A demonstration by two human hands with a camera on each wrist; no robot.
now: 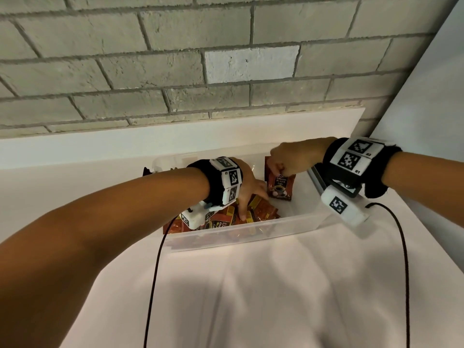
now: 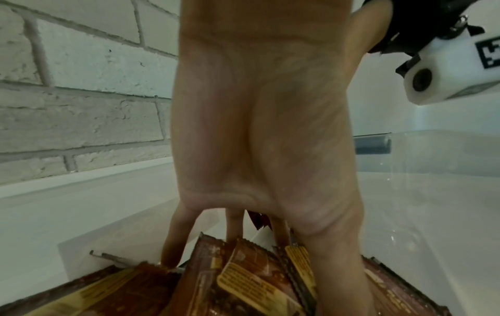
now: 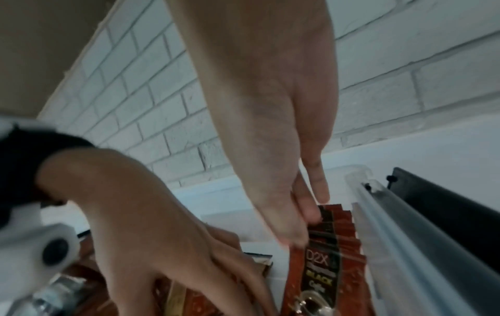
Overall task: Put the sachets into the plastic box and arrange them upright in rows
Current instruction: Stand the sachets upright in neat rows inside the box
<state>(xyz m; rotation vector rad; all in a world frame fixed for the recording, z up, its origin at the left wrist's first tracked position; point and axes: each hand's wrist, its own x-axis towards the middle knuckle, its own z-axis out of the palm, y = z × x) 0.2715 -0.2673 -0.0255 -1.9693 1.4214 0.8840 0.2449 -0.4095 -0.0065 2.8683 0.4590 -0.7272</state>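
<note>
Pinching the top edges of the upright sachets at the box's right wall with right hand, left hand fingers spread straight on the loose pile at the box's left: light, slick, floppy, likely best gripped by the top seam.

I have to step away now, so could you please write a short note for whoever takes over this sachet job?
Right hand: pinches the tops of the upright sachets at the right end of the plastic box.
Left hand: fingers straight, pressing on the loose pile of sachets at the box's left end.
Done: one short upright row stands by the right wall.
Left: stand the pile up in rows; a dark item outside the left rim is unclear.
</note>
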